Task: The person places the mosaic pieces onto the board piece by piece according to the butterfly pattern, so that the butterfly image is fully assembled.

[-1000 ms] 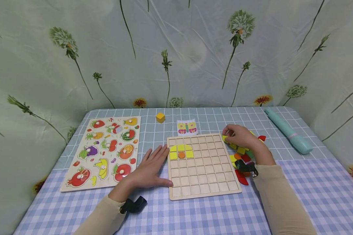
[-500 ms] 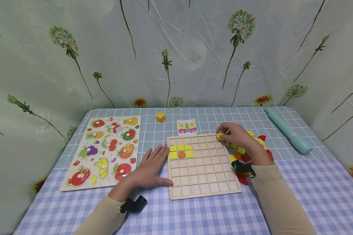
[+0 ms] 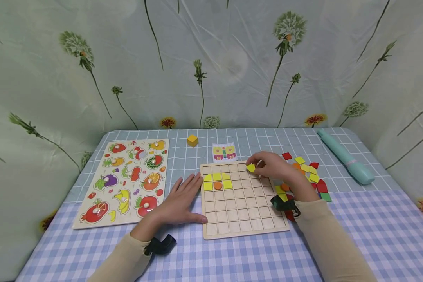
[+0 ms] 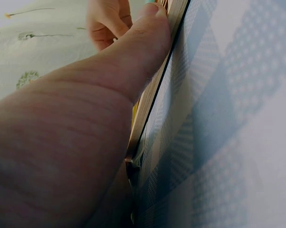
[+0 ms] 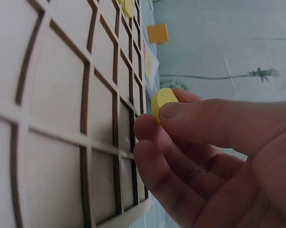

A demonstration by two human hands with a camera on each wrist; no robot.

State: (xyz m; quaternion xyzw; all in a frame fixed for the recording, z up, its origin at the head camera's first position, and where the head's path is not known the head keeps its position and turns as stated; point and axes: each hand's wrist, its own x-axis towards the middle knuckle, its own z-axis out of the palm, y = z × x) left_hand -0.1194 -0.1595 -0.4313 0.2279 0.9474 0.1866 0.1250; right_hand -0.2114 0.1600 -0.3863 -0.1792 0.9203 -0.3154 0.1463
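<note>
A wooden grid board (image 3: 243, 213) lies flat in the middle of the table. Yellow tiles (image 3: 227, 183) and one orange round tile (image 3: 218, 185) fill cells at its upper left. Over the upper right cells, my right hand (image 3: 269, 164) pinches a yellow tile with a curved edge (image 5: 165, 98) between thumb and fingers; the right wrist view shows it raised off the board. My left hand (image 3: 179, 201) lies with fingers spread at the board's left side, fingertips and thumb touching its edge. In the left wrist view the left thumb (image 4: 145, 42) rests against the board's edge.
Loose coloured tiles (image 3: 313, 177) are scattered right of the board, partly hidden by the right forearm. A butterfly pattern card (image 3: 224, 152) and an orange-yellow cube (image 3: 192, 141) are behind it. A fruit puzzle board (image 3: 126, 180) lies left, a teal cylindrical object (image 3: 345, 156) far right.
My right hand has moved left from the loose tiles to above the board's upper right, carrying the yellow tile. My left hand has stayed in place.
</note>
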